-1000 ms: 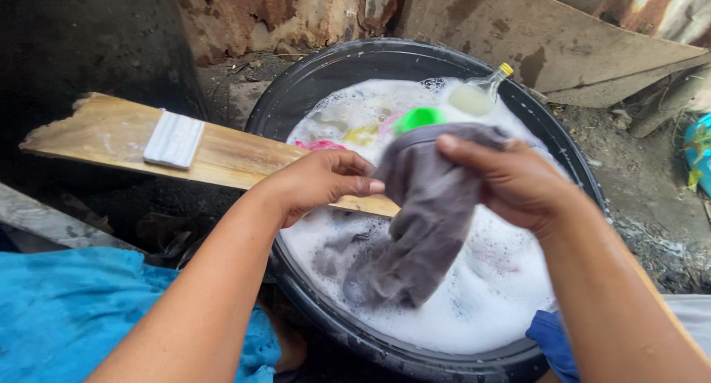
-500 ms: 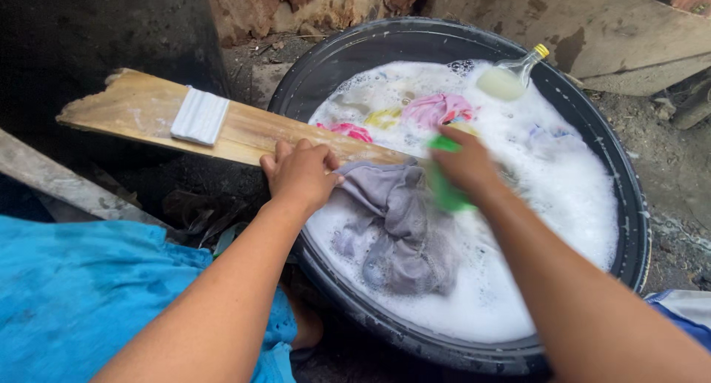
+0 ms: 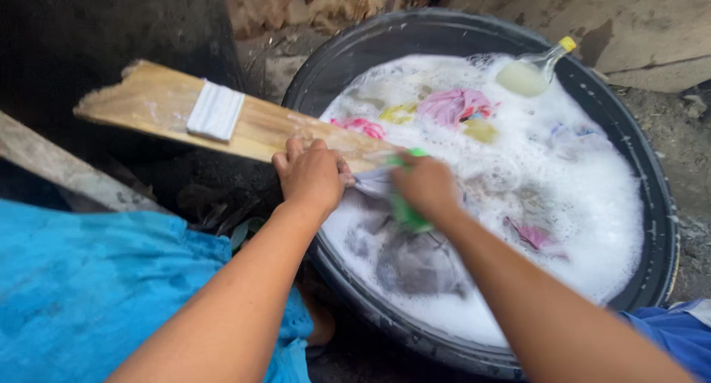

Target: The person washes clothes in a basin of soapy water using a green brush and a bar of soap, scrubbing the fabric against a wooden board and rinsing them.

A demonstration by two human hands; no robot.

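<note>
Left hand [image 3: 312, 177]: pressed flat, pinning grey cloth [image 3: 415, 261] on wooden washboard [image 3: 159, 109]. Right hand [image 3: 426, 187]: clenched round green brush [image 3: 406, 214] over black basin [image 3: 659, 205]. Risk: the soapy plank probably shifts under scrubbing and the cloth slides.

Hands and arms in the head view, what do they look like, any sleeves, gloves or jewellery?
Both arms are bare from the hands up to the picture's lower edge: no sleeves show on them. The left hand and the right hand wear no gloves, and no rings, watch or bracelets are visible. The fingers look wet. Blue cloth lies beneath the left arm.
</note>
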